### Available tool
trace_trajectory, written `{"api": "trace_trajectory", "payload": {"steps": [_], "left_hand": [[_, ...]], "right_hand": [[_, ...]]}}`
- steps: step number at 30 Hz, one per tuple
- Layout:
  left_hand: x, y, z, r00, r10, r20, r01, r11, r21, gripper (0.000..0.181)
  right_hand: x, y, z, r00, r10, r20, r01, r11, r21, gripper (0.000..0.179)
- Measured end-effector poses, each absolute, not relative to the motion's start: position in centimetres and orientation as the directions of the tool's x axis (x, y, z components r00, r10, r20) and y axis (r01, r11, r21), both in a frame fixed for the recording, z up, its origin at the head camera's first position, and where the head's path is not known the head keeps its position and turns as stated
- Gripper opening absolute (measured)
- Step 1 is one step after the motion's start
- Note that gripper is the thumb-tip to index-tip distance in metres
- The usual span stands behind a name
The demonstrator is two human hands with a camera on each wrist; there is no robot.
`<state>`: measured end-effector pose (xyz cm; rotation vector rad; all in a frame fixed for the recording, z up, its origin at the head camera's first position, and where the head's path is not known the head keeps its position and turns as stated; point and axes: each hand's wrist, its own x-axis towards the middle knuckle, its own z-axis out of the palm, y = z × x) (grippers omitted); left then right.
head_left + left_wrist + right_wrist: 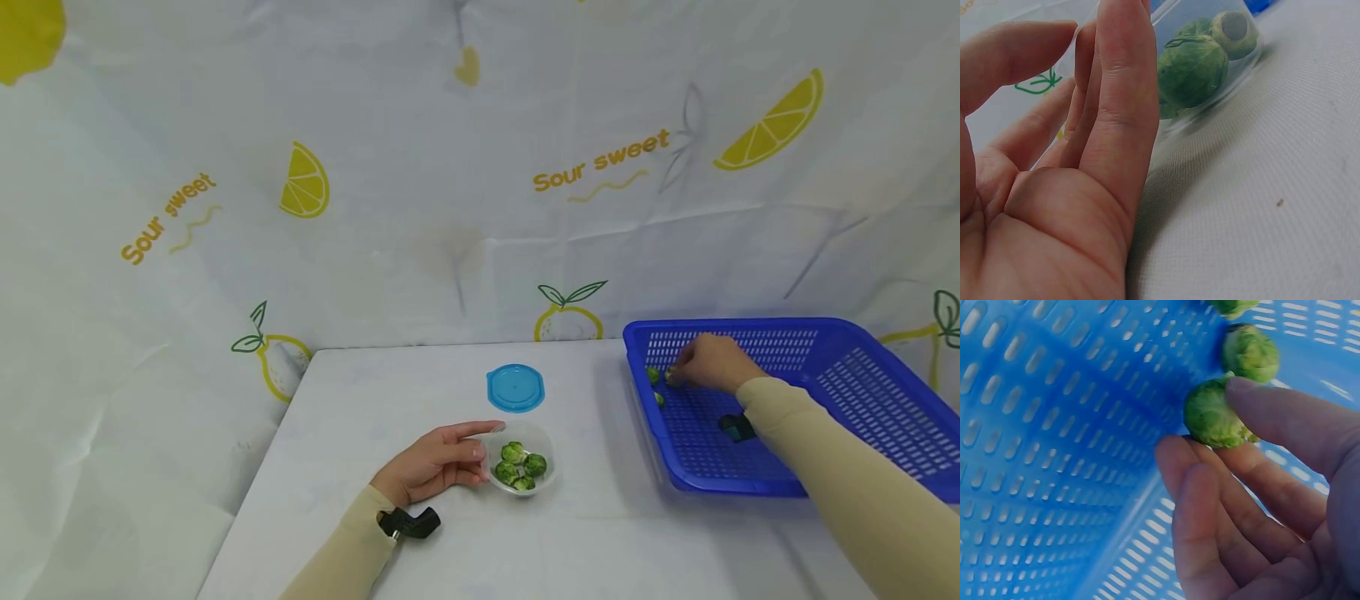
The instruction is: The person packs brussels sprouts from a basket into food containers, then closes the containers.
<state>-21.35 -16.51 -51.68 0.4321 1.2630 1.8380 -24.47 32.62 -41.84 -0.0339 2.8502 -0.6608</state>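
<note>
In the head view, my left hand (441,460) lies on the table with its fingers against the side of a clear round plastic bowl (551,454). Several green Brussels sprouts (535,465) sit in the bowl. In the left wrist view the fingers (1124,81) stand fairly straight beside the bowl's see-through wall. My right hand (712,364) reaches into a blue perforated basket (678,483) near its left end. There it pinches a Brussels sprout (1213,415) between thumb and fingertips. Another sprout (1249,355) lies right beside the pinched one, and part of one more (1234,306) shows at the top edge.
A round blue lid (515,388) lies flat on the white table (345,400), behind the bowl. The basket takes up the table's right side. A white sheet with lemon prints (427,200) hangs behind the table. A black wrist mount (408,522) sits at the left sleeve.
</note>
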Motion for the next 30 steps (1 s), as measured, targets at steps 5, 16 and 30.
{"api": "trace_trajectory", "payload": {"steps": [5,16,30], "left_hand": [[-21.3,-16.5,-51.6,-0.589,0.788,-0.180,-0.445,-0.131,0.886,0.053],[-21.1,-17.0,-51.6,-0.588,0.787,-0.190,-0.455,-0.127,0.882,0.055],[-21.3,-16.5,-51.4,-0.588,0.788,-0.182,-0.448,-0.131,0.884,0.054]], "right_hand": [[-23.6,32.2,-40.8,-0.979,-0.104,-0.176,-0.017,0.900,-0.435,0.030],[-20.4,31.2,-38.0,-0.988,-0.128,-0.090,-0.074,0.891,-0.448,0.044],[-17.6,25.3,-34.1,-0.991,-0.131,-0.013,-0.109,0.868,-0.484,0.040]]}}
